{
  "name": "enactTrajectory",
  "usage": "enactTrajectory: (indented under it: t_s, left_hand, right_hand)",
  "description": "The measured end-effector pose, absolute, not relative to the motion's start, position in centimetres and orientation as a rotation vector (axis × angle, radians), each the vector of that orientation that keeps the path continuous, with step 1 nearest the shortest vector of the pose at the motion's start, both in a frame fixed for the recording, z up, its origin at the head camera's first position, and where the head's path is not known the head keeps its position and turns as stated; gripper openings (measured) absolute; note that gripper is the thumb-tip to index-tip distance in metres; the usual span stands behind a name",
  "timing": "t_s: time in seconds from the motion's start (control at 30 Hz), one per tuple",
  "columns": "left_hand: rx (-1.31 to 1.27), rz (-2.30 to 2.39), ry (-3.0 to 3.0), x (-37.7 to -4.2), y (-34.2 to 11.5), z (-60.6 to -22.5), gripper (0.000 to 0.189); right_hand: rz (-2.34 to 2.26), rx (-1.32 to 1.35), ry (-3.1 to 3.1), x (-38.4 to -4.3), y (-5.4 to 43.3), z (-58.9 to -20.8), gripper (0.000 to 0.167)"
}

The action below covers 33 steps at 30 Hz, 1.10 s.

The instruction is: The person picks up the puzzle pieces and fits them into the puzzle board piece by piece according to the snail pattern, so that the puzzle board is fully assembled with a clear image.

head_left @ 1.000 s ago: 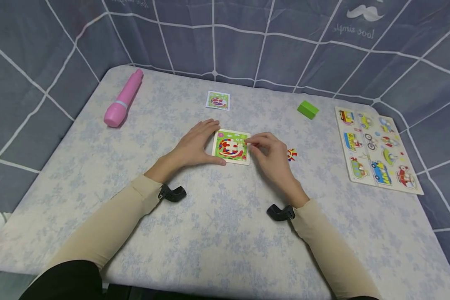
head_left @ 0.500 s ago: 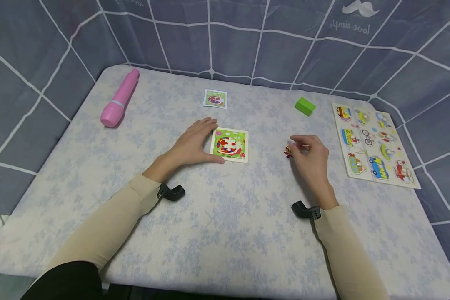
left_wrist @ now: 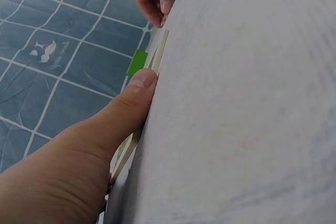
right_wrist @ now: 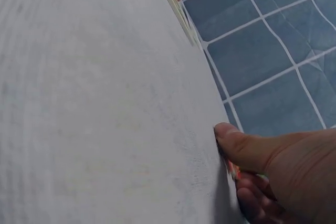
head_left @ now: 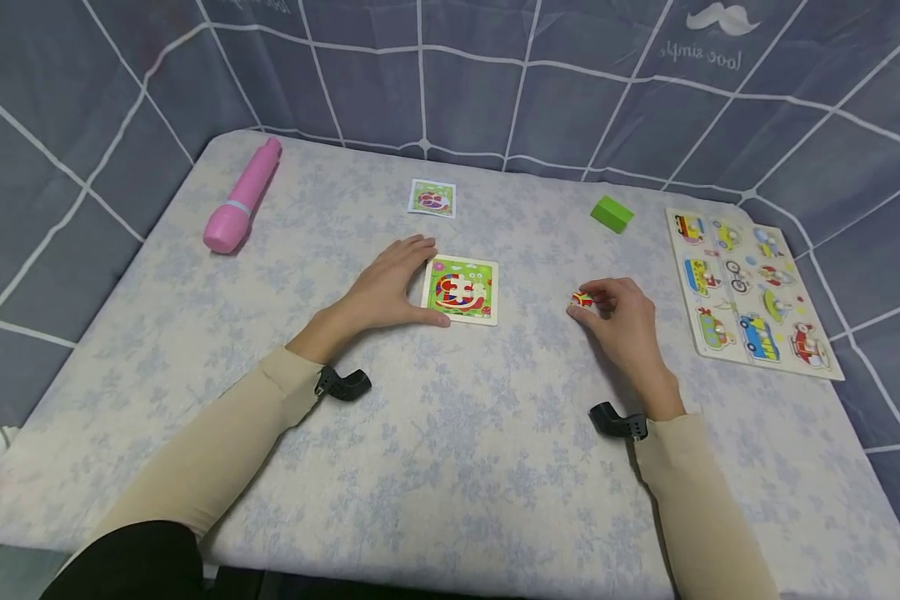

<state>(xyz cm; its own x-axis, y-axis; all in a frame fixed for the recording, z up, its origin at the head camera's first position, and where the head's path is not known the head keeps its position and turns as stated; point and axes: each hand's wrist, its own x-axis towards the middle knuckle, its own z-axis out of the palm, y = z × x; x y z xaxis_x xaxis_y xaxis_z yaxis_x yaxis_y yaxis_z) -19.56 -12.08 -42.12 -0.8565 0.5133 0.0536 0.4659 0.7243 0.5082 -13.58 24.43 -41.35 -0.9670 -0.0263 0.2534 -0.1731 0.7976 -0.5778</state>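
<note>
A small square jigsaw puzzle board (head_left: 482, 313) with a green picture lies on the table in the head view. A pale cross-shaped gap shows in its middle. My left hand (head_left: 381, 292) holds it at the left, with the thumb at the near edge and the fingers at the far edge. In the left wrist view the thumb (left_wrist: 123, 106) lies against the board's edge. To the right, my right hand (head_left: 624, 321) pinches a red and yellow puzzle piece (head_left: 581, 299) between thumb and fingers, low over the table. In the right wrist view the hand mostly hides the piece (right_wrist: 233, 170).
A small picture card (head_left: 432, 199) lies beyond the board. A green block (head_left: 612, 214) is at the back right, near a wooden peg puzzle (head_left: 753, 292). At the back left lies a pink microphone-shaped object (head_left: 243, 197). A grid-patterned curtain (head_left: 472, 92) borders the table.
My right hand has moved away from the board to the right and taken hold of the puzzle piece that lay there. The left hand has stayed at the board.
</note>
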Motion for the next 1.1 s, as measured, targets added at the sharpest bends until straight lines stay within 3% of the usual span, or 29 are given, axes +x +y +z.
enactTrajectory:
  t_s: [0.43, 0.83, 1.1]
  left_hand:
    - [0.808, 0.808, 2.831, -19.4, -12.2, -41.9, 0.119]
    - [0.812, 0.795, 2.823, -19.5, -12.2, -42.1, 0.119]
    - [0.824, 0.8, 2.823, -19.7, -12.2, -42.1, 0.119]
  right_hand:
    - [1.295, 0.111, -2.536, -14.2, 23.1, -41.2, 0.02]
    - [1.508, 0.207, -2.585, -16.9, 13.3, -40.3, 0.017]
    - [1.287, 0.381, -2.598, -17.3, 10.4, -41.7, 0.015]
